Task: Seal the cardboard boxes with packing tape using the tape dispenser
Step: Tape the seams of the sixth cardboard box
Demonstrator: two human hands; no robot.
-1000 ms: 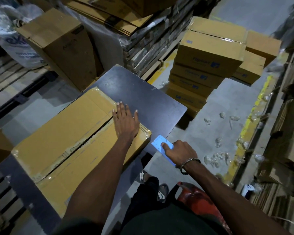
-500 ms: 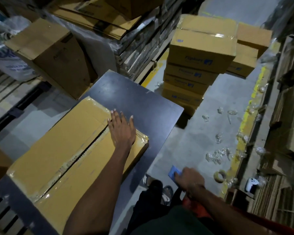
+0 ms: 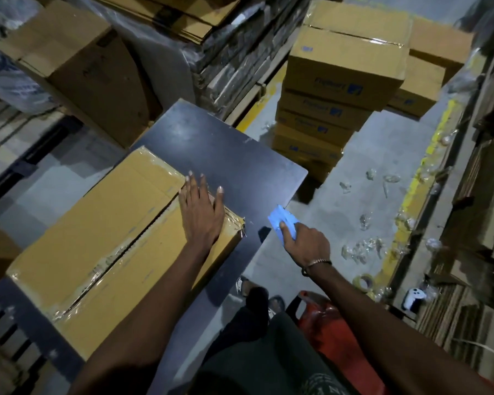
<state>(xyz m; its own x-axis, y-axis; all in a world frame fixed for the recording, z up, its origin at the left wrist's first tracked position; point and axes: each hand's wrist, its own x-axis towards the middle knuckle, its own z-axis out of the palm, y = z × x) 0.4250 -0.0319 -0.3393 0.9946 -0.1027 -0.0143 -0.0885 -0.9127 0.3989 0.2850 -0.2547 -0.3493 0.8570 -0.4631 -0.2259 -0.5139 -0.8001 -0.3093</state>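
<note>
Stacks of sealed cartons (image 3: pixel 345 64) stand beyond the cardboard box (image 3: pixel 103 229), crumpled tape scraps (image 3: pixel 362 249) litter the floor to its right, and a tape roll (image 3: pixel 364 282) lies farther right. The box sits on the dark surface (image 3: pixel 234 155), its centre seam untaped along the middle. Left hand (image 3: pixel 201 212) presses flat, fingers spread, on the box's far end, while the right hand (image 3: pixel 301 242) grips a blue tape dispenser (image 3: pixel 281 220) just beside the box's right corner.

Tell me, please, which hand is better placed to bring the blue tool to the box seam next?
The right hand. It already grips the blue tool beside the table edge, while the left hand lies flat on the cardboard box, holding its flaps down.
</note>
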